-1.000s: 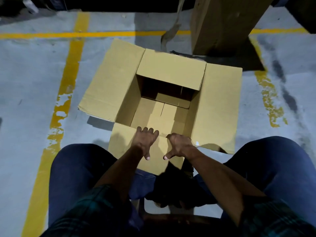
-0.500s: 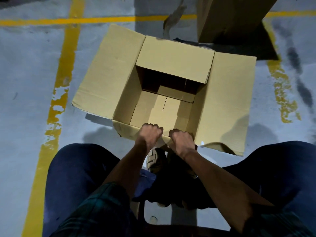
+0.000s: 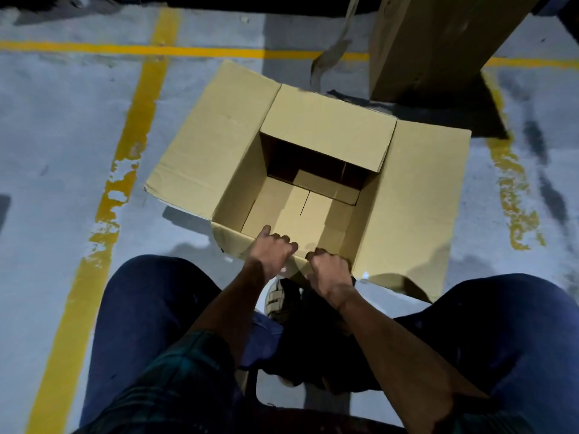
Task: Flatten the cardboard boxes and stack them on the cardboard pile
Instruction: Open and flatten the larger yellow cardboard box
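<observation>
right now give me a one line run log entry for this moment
stage: flattening | open tan cardboard box: upright on grey floor, flaps spread | left hand: grips near edge | right hand: grips near edge

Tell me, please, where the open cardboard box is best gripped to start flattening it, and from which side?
Probably at the near flap of the cardboard box, from the person's own side. That flap is folded down toward the knees, leaving an edge to curl fingers over. The left hand and right hand already grip there.
</observation>
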Demonstrator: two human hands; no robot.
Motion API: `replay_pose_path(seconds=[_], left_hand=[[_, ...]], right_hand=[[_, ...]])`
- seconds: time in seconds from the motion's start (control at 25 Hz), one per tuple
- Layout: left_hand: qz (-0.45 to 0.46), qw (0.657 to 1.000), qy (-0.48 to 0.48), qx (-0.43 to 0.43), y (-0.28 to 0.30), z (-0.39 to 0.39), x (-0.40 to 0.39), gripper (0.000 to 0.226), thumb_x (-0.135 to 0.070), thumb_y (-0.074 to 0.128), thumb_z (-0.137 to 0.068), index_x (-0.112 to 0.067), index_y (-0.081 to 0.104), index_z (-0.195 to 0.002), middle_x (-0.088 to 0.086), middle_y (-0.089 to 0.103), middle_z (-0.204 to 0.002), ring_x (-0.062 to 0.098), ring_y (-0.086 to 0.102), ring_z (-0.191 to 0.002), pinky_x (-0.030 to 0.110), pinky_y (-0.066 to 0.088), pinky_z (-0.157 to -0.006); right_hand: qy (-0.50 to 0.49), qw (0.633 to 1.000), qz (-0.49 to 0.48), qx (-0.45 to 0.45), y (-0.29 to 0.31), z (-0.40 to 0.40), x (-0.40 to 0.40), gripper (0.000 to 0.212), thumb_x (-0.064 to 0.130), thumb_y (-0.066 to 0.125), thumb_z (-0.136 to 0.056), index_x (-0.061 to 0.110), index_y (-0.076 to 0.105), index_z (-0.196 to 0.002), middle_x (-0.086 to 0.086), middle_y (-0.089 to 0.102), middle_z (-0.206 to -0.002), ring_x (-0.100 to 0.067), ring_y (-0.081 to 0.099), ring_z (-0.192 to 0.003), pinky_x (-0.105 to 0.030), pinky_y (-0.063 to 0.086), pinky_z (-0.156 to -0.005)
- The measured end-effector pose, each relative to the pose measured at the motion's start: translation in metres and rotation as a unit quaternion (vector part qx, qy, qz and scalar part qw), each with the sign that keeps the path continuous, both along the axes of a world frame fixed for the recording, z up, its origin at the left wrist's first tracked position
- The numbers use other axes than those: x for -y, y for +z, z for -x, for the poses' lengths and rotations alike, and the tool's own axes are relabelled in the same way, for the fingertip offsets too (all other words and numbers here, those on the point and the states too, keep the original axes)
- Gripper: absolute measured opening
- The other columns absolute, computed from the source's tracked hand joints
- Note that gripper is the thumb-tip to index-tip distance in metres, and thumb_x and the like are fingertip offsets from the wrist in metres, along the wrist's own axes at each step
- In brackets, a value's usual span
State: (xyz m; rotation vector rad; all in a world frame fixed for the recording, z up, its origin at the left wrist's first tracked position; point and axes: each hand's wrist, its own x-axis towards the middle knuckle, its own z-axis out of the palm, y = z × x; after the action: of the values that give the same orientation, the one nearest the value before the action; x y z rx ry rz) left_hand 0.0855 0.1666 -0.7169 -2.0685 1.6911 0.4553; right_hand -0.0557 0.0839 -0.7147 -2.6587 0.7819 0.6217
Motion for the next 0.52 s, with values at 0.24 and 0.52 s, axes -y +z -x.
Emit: replay_pose_path(seconds=[0.24, 0.52], left_hand=[[-0.108, 0.988, 0.039, -0.106, 0.002, -0.013, 0.019, 0.079, -0.052, 0.083, -0.067, -0.024, 0.05, -0.133, 0.002, 0.061, -0.128, 0.022, 0.057, -0.118, 0.043, 0.031, -0.103], [-0.159, 0.942, 0.128, -0.268, 0.024, 0.019, 0.047, 0.095, -0.085, 0.054, -0.072, -0.021, 0.046, -0.141, 0.002, 0.054, -0.141, 0.026, 0.053, -0.124, 0.038, 0.041, -0.095]], right_hand=[[-0.271, 0.91, -0.311, -0.039, 0.004, -0.03, 0.046, 0.069, 0.038, 0.09, -0.068, 0.018, 0.063, -0.129, -0.003, 0.062, -0.129, -0.021, 0.061, -0.113, -0.03, 0.05, -0.09], [-0.516, 0.801, -0.153, 0.262, 0.038, -0.045, 0.104, 0.033, 0.027, 0.071, -0.089, 0.018, 0.069, -0.12, -0.005, 0.072, -0.117, -0.023, 0.067, -0.104, -0.031, 0.051, -0.094]])
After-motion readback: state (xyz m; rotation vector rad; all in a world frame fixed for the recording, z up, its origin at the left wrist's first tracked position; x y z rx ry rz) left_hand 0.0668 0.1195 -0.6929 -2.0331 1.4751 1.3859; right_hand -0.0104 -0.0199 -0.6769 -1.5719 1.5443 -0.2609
